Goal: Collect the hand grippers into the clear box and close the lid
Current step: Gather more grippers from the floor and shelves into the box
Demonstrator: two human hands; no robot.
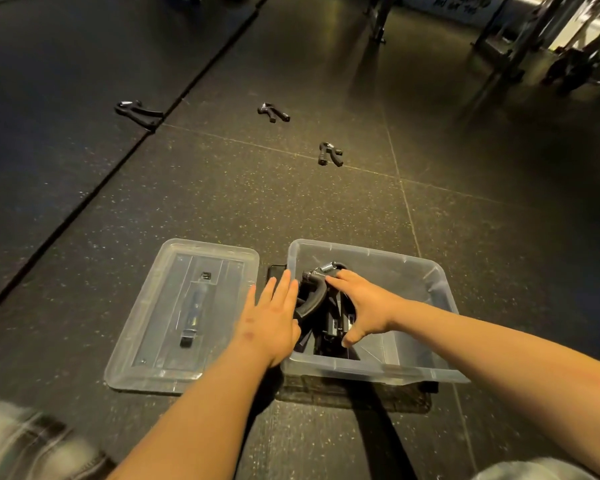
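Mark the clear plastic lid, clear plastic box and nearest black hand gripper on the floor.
Clear plastic lid (153,306): head view, left panel.
Clear plastic box (388,271): head view, far wall.
Nearest black hand gripper (328,153): head view, body.

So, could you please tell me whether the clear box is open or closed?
Open: the lid lies flat on the floor left of the clear box, and the right hand reaches through the uncovered top.

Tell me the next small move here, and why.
Probably lift the right hand out of the clear box and reach for the nearest hand gripper on the floor: three lie outside, and the lid lies off beside it, so closing would be premature.
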